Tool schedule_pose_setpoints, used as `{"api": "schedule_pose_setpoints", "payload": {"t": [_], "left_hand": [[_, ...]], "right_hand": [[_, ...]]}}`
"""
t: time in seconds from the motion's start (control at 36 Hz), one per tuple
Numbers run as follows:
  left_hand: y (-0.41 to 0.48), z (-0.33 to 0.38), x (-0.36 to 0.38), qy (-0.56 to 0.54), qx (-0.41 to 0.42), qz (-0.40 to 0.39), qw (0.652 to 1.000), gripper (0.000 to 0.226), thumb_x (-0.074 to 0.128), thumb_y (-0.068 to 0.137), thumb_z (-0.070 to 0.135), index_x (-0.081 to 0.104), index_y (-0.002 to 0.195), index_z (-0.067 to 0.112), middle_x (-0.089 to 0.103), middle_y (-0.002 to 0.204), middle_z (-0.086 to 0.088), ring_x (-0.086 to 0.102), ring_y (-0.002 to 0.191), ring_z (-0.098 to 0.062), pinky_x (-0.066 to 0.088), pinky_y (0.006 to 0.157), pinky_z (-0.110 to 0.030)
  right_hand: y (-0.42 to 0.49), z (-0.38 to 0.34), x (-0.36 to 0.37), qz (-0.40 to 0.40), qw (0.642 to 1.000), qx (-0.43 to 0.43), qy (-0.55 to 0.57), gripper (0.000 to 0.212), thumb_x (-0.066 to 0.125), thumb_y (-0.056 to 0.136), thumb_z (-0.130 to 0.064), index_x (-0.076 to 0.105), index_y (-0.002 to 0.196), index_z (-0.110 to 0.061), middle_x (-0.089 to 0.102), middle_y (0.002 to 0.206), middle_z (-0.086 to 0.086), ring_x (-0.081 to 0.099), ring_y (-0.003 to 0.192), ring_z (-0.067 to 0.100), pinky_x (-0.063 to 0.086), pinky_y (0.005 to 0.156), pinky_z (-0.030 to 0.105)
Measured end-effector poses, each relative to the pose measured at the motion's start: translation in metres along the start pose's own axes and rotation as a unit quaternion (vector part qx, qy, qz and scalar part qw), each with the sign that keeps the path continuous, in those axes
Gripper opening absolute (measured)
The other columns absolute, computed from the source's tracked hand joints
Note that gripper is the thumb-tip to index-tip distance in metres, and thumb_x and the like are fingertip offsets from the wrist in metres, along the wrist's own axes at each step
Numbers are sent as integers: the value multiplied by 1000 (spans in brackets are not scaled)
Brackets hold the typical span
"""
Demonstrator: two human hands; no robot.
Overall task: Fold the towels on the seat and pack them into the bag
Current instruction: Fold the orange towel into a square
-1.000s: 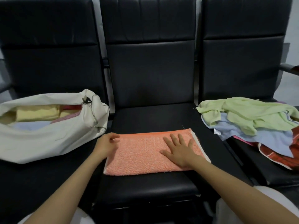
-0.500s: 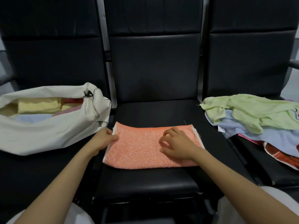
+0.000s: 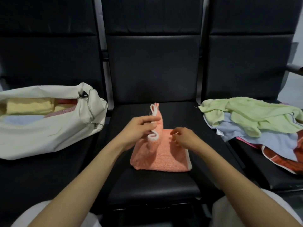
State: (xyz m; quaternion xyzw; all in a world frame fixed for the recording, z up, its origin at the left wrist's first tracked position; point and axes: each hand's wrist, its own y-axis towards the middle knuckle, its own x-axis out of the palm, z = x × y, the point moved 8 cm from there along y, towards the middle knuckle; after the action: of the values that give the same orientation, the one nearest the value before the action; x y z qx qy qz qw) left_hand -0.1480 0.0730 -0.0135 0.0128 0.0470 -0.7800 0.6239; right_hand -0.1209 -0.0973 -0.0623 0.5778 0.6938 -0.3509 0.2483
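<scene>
To the left of the middle seat [image 3: 155, 185], on the neighbouring seat, the white bag [image 3: 49, 136] lies on its side. Its mouth is open, with yellow and pale blue folded towels showing inside.

Over the left half of the middle seat, the left hand [image 3: 137, 130] pinches the left end of the orange towel [image 3: 160, 154] between thumb and fingers. It holds that end up off the cushion, so the white-edged layers stand in a bunch above the knuckles. The rest of the towel lies flat at the centre of the middle seat, its long axis running left to right across the cushion.

The coming move seems to turn on this: the free end is on the left, raised, and the flat part it must cover lies to the right of the grip. The fold therefore looks set to travel rightward along the long axis, toward the other hand.

Over the right half of the middle seat, the right hand [image 3: 185, 138] sits on the flat part with fingers curled. Blur hides whether it pinches the cloth or only steadies it. It is the nearer hand to the edge where the raised end should land.

To the right of the middle seat, a loose pile of unfolded towels [image 3: 254, 118], green over blue over red, waits on the next seat. The bag lies on the left hand's side for packing.
</scene>
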Motion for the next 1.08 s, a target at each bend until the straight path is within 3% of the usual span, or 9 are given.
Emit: {"api": "schedule_pose_setpoints", "payload": {"t": [0.14, 0.25, 0.33, 0.42, 0.53, 0.69, 0.81, 0.89, 1.08], "left_hand": [[3, -30, 50, -14, -51, -79, 996, 39, 52, 96, 1, 54, 133, 15, 65, 94, -3, 68, 81, -10, 56, 68, -21], [1, -43, 69, -40, -56, -132, 989, 54, 55, 94, -2, 45, 142, 22, 52, 136, 1, 66, 106, -17, 56, 89, -36], [5, -38, 52, -35, -28, -65, 997, 50, 55, 95, 2, 45, 140, 22, 49, 136, 4, 66, 106, -18, 56, 89, -36], [10, -34, 23, 92, 23, 33, 995, 39, 54, 96, 8, 52, 133, 21, 53, 134, 2, 59, 112, -12, 52, 91, -27], [13, -40, 6, 328, 84, 78, 938, 38, 49, 99, 18, 51, 137, 15, 46, 142, 0, 42, 130, -11, 28, 105, -18], [12, -100, 27, 524, -30, -64, 849, 59, 17, 102, 51, 2, 154, 26, -10, 161, 5, -17, 146, -14, -6, 120, -43], [6, -99, 33, 585, -44, -50, 808, 60, 9, 102, 50, -5, 154, 24, -14, 161, 2, -17, 147, -16, -12, 118, -48], [0, -98, 35, 623, -62, -29, 779, 60, 8, 102, 48, -5, 154, 20, -11, 161, -1, -14, 148, -19, -12, 117, -50], [-15, -102, 17, 632, -106, 2, 767, 65, 7, 101, 48, -9, 153, 14, -13, 161, -2, -15, 147, -18, -14, 114, -53]], "right_hand": [[-3, 26, 4, -44, 982, 78, 165, 28, 40, 100, -19, 64, 102, -4, 68, 92, 13, 65, 79, 23, 54, 79, 37], [-5, 33, -1, -13, 980, 89, 175, 39, 42, 99, -39, 67, 101, -8, 69, 99, 11, 66, 89, 24, 55, 86, 41], [-12, 30, -3, -1, 990, 62, 128, 39, 60, 90, -37, 56, 119, -10, 64, 114, 6, 62, 101, 22, 52, 91, 41], [-18, 23, -3, -5, 995, 33, 92, 59, 64, 87, -15, 30, 135, -11, 53, 107, 0, 55, 92, 15, 46, 76, 28], [-21, 19, -2, 7, 999, 7, 41, 69, 60, 88, -9, 17, 141, -12, 52, 112, 7, 54, 89, 19, 45, 72, 29], [-27, 2, -15, 167, 959, -75, -218, 77, 58, 86, -6, 16, 150, -9, 22, 144, 17, 24, 131, 33, 33, 104, 34], [-23, -15, 3, 132, 944, -151, -262, 43, 41, 100, -16, 41, 142, -9, 20, 156, 15, 5, 148, 30, 7, 119, 37], [-16, -18, 20, 87, 959, -156, -221, 40, 31, 104, -24, 45, 139, -11, 24, 156, 13, 6, 148, 28, 5, 120, 37], [-9, 1, 66, -28, 971, -111, -209, 71, 6, 92, -64, 2, 154, -29, -11, 162, 3, -17, 147, 17, -8, 118, 41]]}}
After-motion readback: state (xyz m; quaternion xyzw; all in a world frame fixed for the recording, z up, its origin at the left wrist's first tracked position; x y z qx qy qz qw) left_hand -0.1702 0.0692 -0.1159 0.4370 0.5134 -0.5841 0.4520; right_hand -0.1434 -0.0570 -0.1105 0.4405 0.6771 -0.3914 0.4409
